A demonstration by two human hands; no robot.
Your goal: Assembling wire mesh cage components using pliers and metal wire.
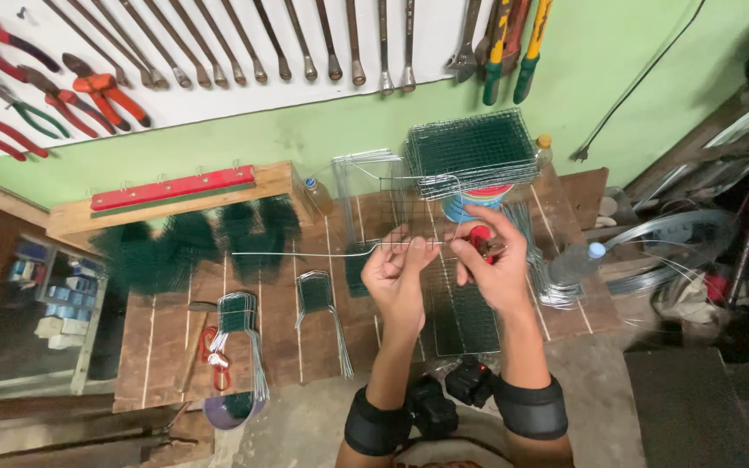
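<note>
Green-walled workshop, white tool board [218, 52] of red-handled pliers and long steel spanners above a brown plank workbench [279, 329]. Across the bench, left to right: dark green mesh bundles [192, 243], bent wire loops with green mesh [237, 316], flat green wire-mesh panel [461, 312], tall stack of green mesh panels [474, 152], clear plastic bottle with blue cap [576, 263]. Held level above the planks, long thin bare steel wire [305, 253], running left from the hands. Left hand [399, 273] pinching that wire between fingertips; right hand [496, 264] closed around small red-handled pliers [481, 243] at the wire's end. Black wristbands on both forearms.
</note>
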